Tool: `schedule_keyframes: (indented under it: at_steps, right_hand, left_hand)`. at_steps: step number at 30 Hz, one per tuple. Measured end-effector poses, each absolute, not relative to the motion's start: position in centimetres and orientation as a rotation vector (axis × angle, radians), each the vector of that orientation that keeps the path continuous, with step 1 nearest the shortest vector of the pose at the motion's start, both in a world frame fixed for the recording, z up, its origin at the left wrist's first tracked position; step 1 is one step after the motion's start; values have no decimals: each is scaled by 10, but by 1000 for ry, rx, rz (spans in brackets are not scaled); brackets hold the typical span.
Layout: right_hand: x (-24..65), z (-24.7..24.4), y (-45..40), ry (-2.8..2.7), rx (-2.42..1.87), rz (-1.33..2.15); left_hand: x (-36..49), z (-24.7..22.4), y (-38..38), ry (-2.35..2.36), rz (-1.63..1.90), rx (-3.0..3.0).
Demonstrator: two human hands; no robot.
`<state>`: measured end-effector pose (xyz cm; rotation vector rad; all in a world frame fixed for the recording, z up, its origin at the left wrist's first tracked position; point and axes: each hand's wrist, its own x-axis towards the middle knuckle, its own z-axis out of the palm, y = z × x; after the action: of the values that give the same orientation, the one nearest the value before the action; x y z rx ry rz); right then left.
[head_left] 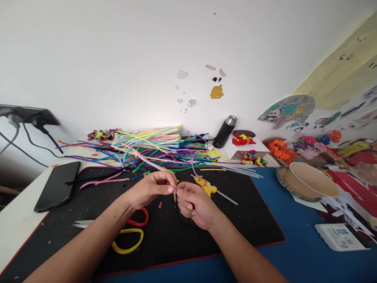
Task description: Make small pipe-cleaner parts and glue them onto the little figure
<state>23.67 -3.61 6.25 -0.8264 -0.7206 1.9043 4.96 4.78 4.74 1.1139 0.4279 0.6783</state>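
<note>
My left hand and my right hand meet above the black mat. Both pinch a small piece of pink pipe cleaner between thumb and fingertips, which cover most of it. A little yellow and pink shows just under the fingers, too small to make out. Below my left hand, a short pink scrap lies on the mat. Scissors with red and yellow handles lie partly under my left forearm. Right of my hands rests a yellow hot glue gun with a glue stick in its back.
Bundled pipe cleaners line the wall, with loose pink ones at the mat's left. A phone lies at left. A black flask stands behind; at right are a bowl, a white box and orange pipe-cleaner pieces.
</note>
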Motion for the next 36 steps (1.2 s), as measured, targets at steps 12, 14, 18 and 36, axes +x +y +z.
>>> schedule_keyframes:
  at_steps: [12,14,18,36]
  right_hand:
    - [237,55,-37,-692,-765,2003]
    - [237,54,-37,-698,-760,2010]
    - [235,55,-38,-696,-772,2005]
    - [237,52,-25,-624,-949,1663]
  left_hand:
    - [48,43,50,410,629,1148]
    - [48,44,50,405,623,1145]
    - [49,44,48,399,615,1146]
    - [-32,72,91,1466,381,2043]
